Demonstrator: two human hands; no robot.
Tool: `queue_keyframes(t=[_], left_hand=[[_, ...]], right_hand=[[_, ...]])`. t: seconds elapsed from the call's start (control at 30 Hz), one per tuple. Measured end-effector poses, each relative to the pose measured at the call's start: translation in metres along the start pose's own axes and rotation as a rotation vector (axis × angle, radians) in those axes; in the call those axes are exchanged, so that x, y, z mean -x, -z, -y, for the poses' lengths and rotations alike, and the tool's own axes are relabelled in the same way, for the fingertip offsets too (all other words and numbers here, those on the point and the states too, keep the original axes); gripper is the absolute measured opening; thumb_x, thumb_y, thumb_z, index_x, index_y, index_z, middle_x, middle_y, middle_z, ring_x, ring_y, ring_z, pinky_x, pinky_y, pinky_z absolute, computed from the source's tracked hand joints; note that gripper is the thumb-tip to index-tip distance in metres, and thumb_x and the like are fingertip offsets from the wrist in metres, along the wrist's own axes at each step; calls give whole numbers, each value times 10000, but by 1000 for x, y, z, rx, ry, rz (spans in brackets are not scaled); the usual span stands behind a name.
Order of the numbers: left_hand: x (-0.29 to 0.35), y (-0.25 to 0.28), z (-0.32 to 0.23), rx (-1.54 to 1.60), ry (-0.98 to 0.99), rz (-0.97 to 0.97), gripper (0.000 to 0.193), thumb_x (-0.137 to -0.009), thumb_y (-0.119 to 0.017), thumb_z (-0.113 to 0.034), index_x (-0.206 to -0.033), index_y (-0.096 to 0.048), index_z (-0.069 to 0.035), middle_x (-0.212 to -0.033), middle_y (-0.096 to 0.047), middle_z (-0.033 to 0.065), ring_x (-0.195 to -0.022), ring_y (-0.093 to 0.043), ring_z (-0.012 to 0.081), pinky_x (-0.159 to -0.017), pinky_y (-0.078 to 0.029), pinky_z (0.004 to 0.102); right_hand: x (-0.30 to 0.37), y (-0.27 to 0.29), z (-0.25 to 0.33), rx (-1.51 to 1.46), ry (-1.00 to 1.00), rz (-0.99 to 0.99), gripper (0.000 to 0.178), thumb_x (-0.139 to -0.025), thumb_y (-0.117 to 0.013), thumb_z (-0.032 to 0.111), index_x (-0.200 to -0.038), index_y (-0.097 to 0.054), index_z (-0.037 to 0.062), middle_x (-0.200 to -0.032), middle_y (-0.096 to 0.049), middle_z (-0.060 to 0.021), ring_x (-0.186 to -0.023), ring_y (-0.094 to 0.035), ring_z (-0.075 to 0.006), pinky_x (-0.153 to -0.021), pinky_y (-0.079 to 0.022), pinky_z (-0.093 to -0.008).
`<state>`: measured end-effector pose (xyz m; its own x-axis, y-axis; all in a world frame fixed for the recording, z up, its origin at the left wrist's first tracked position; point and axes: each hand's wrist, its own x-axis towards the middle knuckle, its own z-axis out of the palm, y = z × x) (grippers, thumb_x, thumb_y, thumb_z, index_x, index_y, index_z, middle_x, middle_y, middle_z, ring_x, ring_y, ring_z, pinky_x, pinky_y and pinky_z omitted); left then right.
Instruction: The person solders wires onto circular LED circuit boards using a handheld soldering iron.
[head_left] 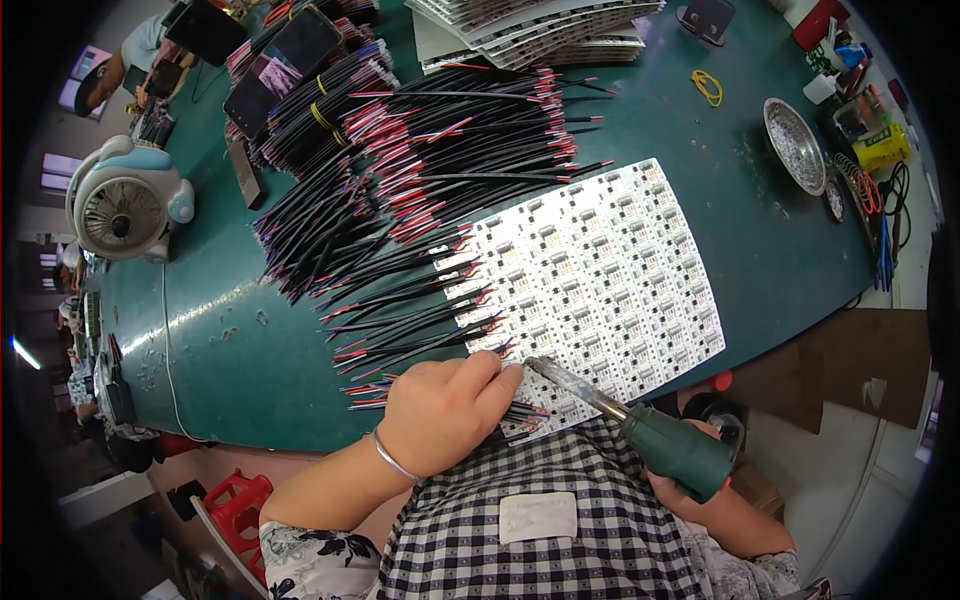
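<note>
A white panel of small circuit boards (610, 265) lies tilted on the table before me, with rows of dark components on it. Black-sleeved wires (400, 300) with red and blue ends run out from its left edge. My left hand (440, 412) is closed in a pinch at the panel's lower left, over the wire ends there; what sits between its fingertips is too small to make out. A soldering iron (678, 452) with a green body is gripped in my right hand (662, 488), partly hidden behind it. The iron's metal tip is close to my left fingertips at the panel.
Bundles of black wires (480, 130) lie beyond the panel, beside stacked panels (540, 30). A small fan (125, 200) stands at left. On the right are a metal dish (795, 145), a yellow band (706, 88) and assorted tools. A red stool (240, 510) stands below left.
</note>
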<state>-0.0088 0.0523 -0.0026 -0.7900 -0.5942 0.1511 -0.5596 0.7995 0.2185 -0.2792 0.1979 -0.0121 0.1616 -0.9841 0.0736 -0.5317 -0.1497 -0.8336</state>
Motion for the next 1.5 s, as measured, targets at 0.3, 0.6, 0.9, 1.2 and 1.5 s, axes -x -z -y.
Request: queue_keyframes(t=[0.3,0.6,0.9,1.2,1.5], left_hand=[[-2,0,0,-1,-9,21,269,-689,-649,-101,-953,-697,-123,-823,-581,-7,-621,-596,144,-492,-465,277],[-3,-8,12,258,35,-50,330,-617,-730,-78,-940,-704,-140,-800,-594,-4,-620,-599,172,-510,-483,288],[-4,-1,7,116,-57,1,231,-704,-657,-89,-930,-695,-122,-815,-595,-1,-632,-607,163,-505,-486,297],[-3,7,-7,-121,-61,96,241,-749,-613,-125,-985,-665,-126,-899,-578,-6,-660,-590,135,-542,-448,272],[8,5,-1,251,58,-193,356,-652,-668,-23,-993,-630,-115,-844,-592,39,-663,-587,244,-576,-454,350]], right_hand=[[-8,10,8,-17,-36,64,203,-840,-624,135,-1025,-661,61,-753,-691,-19,-755,-666,-212,-841,-456,-385],[6,3,-1,-192,-102,38,250,-878,-606,184,-1071,-642,29,-760,-680,-30,-721,-662,-177,-822,-465,-358],[1,6,5,-55,-53,10,251,-814,-650,116,-1056,-671,50,-945,-694,-71,-783,-668,-249,-786,-480,-381],[12,6,-3,-90,11,36,369,-853,-628,171,-1184,-601,11,-921,-687,-98,-775,-657,-211,-745,-495,-359],[43,5,-12,-552,-305,-64,518,-946,-540,301,-1316,-466,-54,-1036,-624,-129,-762,-620,-180,-739,-500,-309]])
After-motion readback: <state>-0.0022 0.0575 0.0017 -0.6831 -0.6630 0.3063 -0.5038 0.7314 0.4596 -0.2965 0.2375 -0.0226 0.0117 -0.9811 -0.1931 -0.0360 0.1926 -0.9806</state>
